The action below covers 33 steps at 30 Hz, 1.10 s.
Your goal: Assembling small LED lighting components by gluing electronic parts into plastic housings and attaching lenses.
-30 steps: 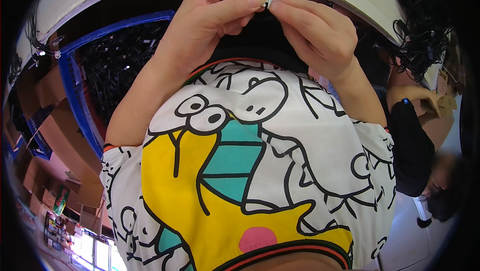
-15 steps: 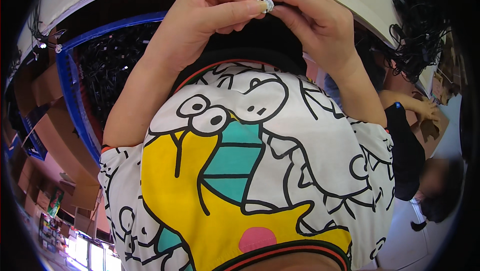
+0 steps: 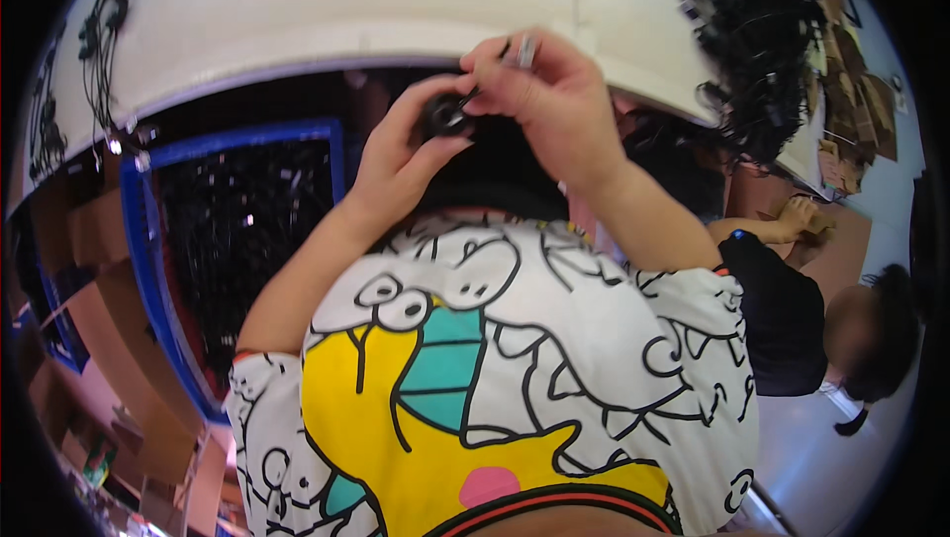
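Observation:
Above the table's near edge, my two hands are close together. My left hand [image 3: 404,146] is curled, thumb and fingers closed around a small round black cable coil [image 3: 448,117]; motion blur softens its detail. At its right, my right hand [image 3: 559,106] pinches the thin black end of the cable, and a silver plug [image 3: 525,52] sticks up past the fingertips. Part of the cable between the hands is hidden by my right fingers.
A white table [image 3: 386,2] curves across the far side. Black cables [image 3: 757,42] are heaped on its right; more hang at the left [image 3: 107,32]. A blue-rimmed bin [image 3: 336,156] of black cables stands left. Cardboard boxes [image 3: 119,339] lie beyond it. A person in black [image 3: 777,309] works at right.
The small white piece that was between my fingertips no longer shows there. My hands now hold the black coil and the plug end, lower and nearer my body. More of the table shows.

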Each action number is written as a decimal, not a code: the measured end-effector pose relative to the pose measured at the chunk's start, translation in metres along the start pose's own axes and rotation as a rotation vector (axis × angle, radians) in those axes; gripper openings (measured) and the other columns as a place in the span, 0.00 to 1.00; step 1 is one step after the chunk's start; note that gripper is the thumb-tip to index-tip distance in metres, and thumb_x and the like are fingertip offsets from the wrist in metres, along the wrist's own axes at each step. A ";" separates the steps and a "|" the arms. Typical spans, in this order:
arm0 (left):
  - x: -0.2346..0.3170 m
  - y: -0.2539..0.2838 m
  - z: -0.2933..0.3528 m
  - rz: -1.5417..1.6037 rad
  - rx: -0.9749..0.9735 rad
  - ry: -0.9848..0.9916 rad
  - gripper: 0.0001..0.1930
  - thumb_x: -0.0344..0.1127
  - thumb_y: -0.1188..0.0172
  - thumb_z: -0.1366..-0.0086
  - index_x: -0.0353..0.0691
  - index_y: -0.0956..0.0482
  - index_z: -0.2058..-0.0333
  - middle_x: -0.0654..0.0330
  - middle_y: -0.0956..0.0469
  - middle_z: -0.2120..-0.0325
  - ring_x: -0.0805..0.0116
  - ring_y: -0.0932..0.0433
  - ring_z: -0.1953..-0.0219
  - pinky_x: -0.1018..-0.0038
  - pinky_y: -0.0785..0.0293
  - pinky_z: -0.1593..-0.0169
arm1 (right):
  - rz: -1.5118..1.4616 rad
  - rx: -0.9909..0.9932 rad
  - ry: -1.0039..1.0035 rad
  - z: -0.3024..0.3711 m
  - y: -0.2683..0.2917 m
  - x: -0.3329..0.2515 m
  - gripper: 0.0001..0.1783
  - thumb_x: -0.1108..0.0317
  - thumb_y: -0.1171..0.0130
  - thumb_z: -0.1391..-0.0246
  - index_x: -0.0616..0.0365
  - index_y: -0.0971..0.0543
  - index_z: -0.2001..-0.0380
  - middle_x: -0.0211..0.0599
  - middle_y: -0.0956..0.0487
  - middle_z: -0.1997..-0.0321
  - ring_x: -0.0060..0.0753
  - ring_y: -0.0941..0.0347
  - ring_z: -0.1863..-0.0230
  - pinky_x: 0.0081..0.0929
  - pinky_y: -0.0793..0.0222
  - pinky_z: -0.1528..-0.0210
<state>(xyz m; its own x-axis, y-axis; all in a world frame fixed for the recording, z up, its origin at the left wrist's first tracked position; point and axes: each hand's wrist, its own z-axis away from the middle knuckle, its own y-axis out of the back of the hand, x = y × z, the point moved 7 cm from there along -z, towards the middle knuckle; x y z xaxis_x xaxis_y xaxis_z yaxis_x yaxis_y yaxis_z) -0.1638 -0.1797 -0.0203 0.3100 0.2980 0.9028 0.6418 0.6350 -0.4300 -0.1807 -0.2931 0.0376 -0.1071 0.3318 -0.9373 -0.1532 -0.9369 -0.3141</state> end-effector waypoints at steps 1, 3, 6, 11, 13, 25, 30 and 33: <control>0.005 0.003 -0.002 -0.023 -0.016 -0.015 0.26 0.29 0.42 0.48 0.37 0.40 0.50 0.63 0.33 0.64 0.76 0.35 0.62 0.81 0.39 0.55 | 0.103 -0.019 0.114 0.000 0.001 -0.011 0.07 0.80 0.45 0.56 0.63 0.25 0.69 0.37 0.27 0.62 0.25 0.28 0.65 0.18 0.30 0.64; 0.013 0.008 -0.005 0.157 0.102 -0.042 0.21 0.37 0.41 0.48 0.37 0.36 0.57 0.65 0.35 0.69 0.78 0.38 0.69 0.83 0.41 0.63 | 0.624 -0.162 0.532 0.012 -0.011 -0.041 0.07 0.79 0.40 0.61 0.59 0.22 0.74 0.38 0.27 0.64 0.24 0.29 0.68 0.18 0.32 0.67; 0.030 0.004 -0.007 0.051 0.067 -0.133 0.18 0.42 0.38 0.54 0.38 0.34 0.72 0.65 0.37 0.73 0.78 0.40 0.71 0.82 0.44 0.66 | 0.906 -0.331 0.920 0.038 -0.034 -0.048 0.07 0.74 0.37 0.64 0.57 0.22 0.75 0.34 0.26 0.69 0.29 0.29 0.73 0.21 0.32 0.73; 0.043 0.008 -0.004 0.109 0.214 -0.081 0.04 0.27 0.46 0.50 0.37 0.33 0.77 0.59 0.29 0.75 0.77 0.37 0.74 0.83 0.42 0.67 | 1.228 -0.316 0.929 0.017 -0.021 -0.064 0.09 0.76 0.43 0.59 0.54 0.23 0.71 0.34 0.24 0.69 0.31 0.27 0.72 0.24 0.31 0.71; 0.039 0.021 -0.002 0.113 0.288 0.041 0.03 0.27 0.47 0.49 0.36 0.32 0.77 0.61 0.29 0.78 0.79 0.36 0.77 0.84 0.41 0.71 | 1.297 0.091 0.792 -0.016 0.018 -0.081 0.09 0.71 0.44 0.56 0.56 0.24 0.67 0.38 0.24 0.68 0.33 0.27 0.70 0.24 0.31 0.69; 0.069 0.006 -0.009 -0.227 0.114 -0.063 0.07 0.25 0.37 0.51 0.37 0.28 0.75 0.69 0.30 0.81 0.85 0.33 0.78 0.89 0.36 0.74 | 1.630 0.418 0.097 -0.086 0.072 -0.110 0.19 0.57 0.49 0.52 0.67 0.25 0.79 0.45 0.25 0.77 0.37 0.28 0.75 0.28 0.34 0.70; 0.055 0.022 0.005 -0.198 0.107 0.000 0.11 0.29 0.34 0.52 0.35 0.25 0.71 0.69 0.29 0.78 0.84 0.33 0.75 0.87 0.34 0.69 | 0.980 -0.122 0.105 -0.042 0.020 -0.065 0.14 0.60 0.50 0.47 0.60 0.26 0.75 0.22 0.32 0.82 0.14 0.38 0.78 0.14 0.43 0.77; 0.056 0.014 0.008 -0.184 0.094 0.073 0.13 0.30 0.34 0.53 0.35 0.24 0.67 0.68 0.28 0.78 0.83 0.32 0.74 0.87 0.34 0.68 | 0.916 -0.190 0.114 0.001 -0.018 -0.048 0.10 0.64 0.46 0.50 0.61 0.27 0.76 0.36 0.28 0.82 0.32 0.34 0.82 0.21 0.40 0.79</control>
<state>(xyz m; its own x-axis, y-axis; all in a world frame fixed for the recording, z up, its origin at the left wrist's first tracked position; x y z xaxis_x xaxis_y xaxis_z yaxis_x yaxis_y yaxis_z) -0.1433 -0.1480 0.0248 0.2463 0.1208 0.9616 0.6254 0.7382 -0.2529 -0.1742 -0.2916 0.0881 -0.0078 -0.5465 -0.8374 0.1069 -0.8331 0.5427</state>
